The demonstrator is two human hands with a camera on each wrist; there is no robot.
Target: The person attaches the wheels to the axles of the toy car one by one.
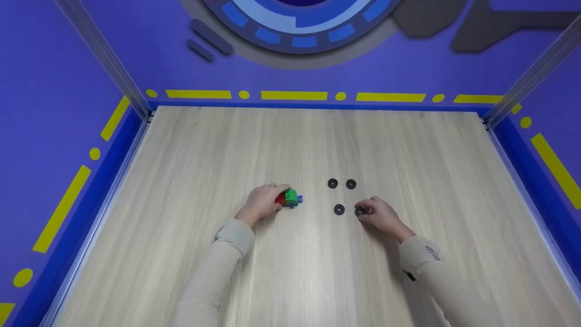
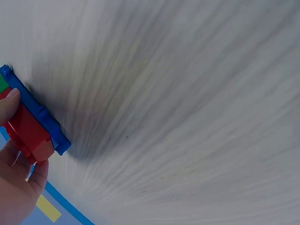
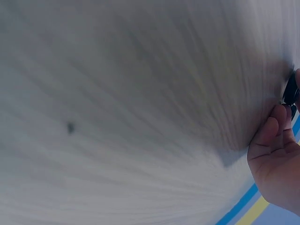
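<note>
My left hand (image 1: 264, 200) grips a small toy car body (image 1: 291, 197) of red and green blocks. In the left wrist view the car body (image 2: 29, 129) shows a blue base along its underside, with thumb and fingers on opposite sides of the red part. To the right, my right hand (image 1: 380, 215) pinches a black toy wheel (image 1: 360, 211) between thumb and fingers, close over the table. Only an edge of this black wheel (image 3: 291, 89) shows in the right wrist view. Nearest to that hand lies another black wheel (image 1: 339, 209), flat on the wood.
Two more black wheels, one on the left (image 1: 332, 183) and one on the right (image 1: 351, 184), lie farther back on the light wooden table (image 1: 236, 150). Blue panels (image 1: 290, 79) with yellow marks rise along the back and both sides.
</note>
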